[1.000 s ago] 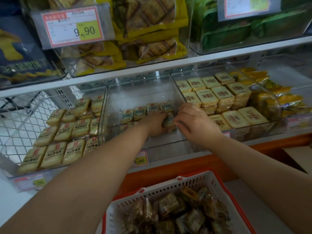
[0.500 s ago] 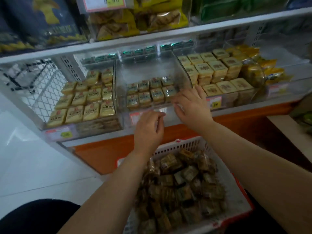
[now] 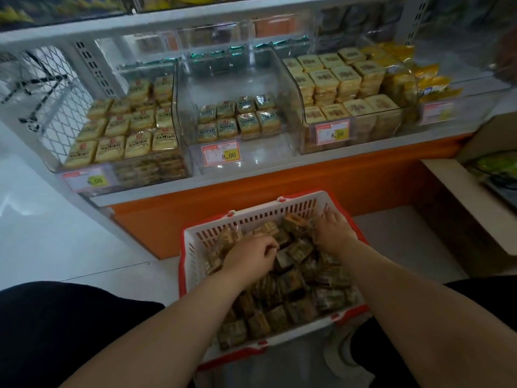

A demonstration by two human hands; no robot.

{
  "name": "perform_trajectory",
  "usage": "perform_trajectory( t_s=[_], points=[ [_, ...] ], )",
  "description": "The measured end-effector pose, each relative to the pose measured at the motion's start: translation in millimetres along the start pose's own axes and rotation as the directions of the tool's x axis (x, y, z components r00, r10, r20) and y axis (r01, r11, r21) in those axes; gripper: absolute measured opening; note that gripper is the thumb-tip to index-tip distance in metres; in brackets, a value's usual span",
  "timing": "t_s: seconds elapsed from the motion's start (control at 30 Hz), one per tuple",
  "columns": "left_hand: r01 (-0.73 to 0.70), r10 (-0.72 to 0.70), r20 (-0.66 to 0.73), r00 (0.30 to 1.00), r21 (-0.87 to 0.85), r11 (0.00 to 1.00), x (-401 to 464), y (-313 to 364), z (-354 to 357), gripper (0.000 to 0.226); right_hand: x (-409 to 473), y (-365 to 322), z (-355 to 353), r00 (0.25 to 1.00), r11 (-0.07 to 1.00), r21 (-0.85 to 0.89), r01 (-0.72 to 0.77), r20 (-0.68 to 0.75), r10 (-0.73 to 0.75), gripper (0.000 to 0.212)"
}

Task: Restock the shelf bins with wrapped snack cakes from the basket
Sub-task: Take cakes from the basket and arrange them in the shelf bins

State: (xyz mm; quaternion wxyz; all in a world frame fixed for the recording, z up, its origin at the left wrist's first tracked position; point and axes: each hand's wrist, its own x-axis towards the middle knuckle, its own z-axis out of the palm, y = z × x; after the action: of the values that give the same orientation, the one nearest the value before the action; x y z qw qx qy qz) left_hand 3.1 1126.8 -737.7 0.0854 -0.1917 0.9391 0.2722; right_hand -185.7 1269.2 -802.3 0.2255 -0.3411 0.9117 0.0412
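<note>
While the middle bin (image 3: 237,119) above the basket (image 3: 193,247) is sitting barely stocked, both hands are digging into the snack cakes (image 3: 293,289) there, left hand (image 3: 247,254) curling fingers around one, right hand (image 3: 334,233) pressing flat, fingers relaxed, gathering more.

**Shop corner with white shelving**

A white metal shelf unit (image 3: 145,26) stands on an orange base (image 3: 279,186). The floor (image 3: 42,225) is pale and glossy. At the right there is a beige counter (image 3: 458,191). The light is soft and dim.
</note>
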Motion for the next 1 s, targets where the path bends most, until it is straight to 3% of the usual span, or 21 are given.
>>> perform_trajectory(
  t_s=[0.13, 0.2, 0.27, 0.33, 0.4, 0.5, 0.6, 0.73, 0.8, 0.87, 0.9, 1.0],
  points=[
    [0.096, -0.096, -0.004, 0.995, -0.071, 0.993, -9, -3, -4, 0.022, -5, -1, -3, 0.998, 0.972, -0.224, 0.065, -0.002, -0.067, 0.057],
    [0.133, -0.135, -0.005, 0.991, -0.128, 0.983, -12, 0, -10, 0.021, -13, -8, -16, 0.996, 0.972, -0.219, 0.081, -0.023, -0.088, 0.053],
    [0.149, -0.151, -0.001, 0.988, -0.177, 0.973, -11, 1, -20, 0.021, -23, -17, -42, 0.998, 0.994, -0.08, 0.068, 0.001, -0.068, 0.05],
    [0.145, -0.147, 0.005, 0.989, -0.205, 0.968, -7, 3, -35, 0.024, -34, -28, -75, 0.994, 0.982, 0.174, 0.071, 0.07, -0.085, 0.044],
    [0.111, -0.106, 0.033, 0.994, -0.263, 0.958, -5, 7, -54, 0.038, -47, -40, -108, 0.987, 0.908, 0.402, 0.113, 0.062, -0.15, 0.038],
    [0.012, 0.006, 0.051, 0.999, -0.352, 0.936, -5, 17, -83, 0.068, -77, -57, -145, 0.984, 0.779, 0.618, 0.106, 0.05, -0.173, 0.047],
    [-0.088, 0.076, -0.046, 0.996, -0.413, 0.906, -5, 25, -104, 0.063, -101, -71, -163, 0.991, 0.592, 0.806, -0.022, 0.097, -0.096, 0.062],
    [-0.129, 0.045, -0.156, 0.987, -0.588, 0.798, -7, 28, -125, 0.038, -109, -80, -173, 0.977, 0.335, 0.926, -0.176, 0.206, -0.055, 0.062],
    [-0.121, -0.022, -0.19, 0.982, -0.707, 0.697, -5, 28, -130, 0.033, -104, -81, -178, 0.979, 0.251, 0.952, -0.174, 0.194, -0.056, 0.056],
    [-0.125, -0.086, -0.24, 0.967, -0.74, 0.661, -2, 26, -133, 0.028, -96, -84, -184, 0.986, 0.187, 0.973, -0.136, 0.151, -0.068, 0.05],
    [-0.13, -0.108, -0.267, 0.958, -0.734, 0.667, 0, 24, -134, 0.026, -93, -85, -187, 0.986, 0.179, 0.977, -0.114, 0.133, -0.101, 0.048],
    [-0.202, -0.075, -0.349, 0.934, -0.69, 0.695, 4, 19, -140, 0.03, -85, -87, -197, 0.972, 0.286, 0.958, -0.037, 0.101, -0.213, 0.043]
  ],
)
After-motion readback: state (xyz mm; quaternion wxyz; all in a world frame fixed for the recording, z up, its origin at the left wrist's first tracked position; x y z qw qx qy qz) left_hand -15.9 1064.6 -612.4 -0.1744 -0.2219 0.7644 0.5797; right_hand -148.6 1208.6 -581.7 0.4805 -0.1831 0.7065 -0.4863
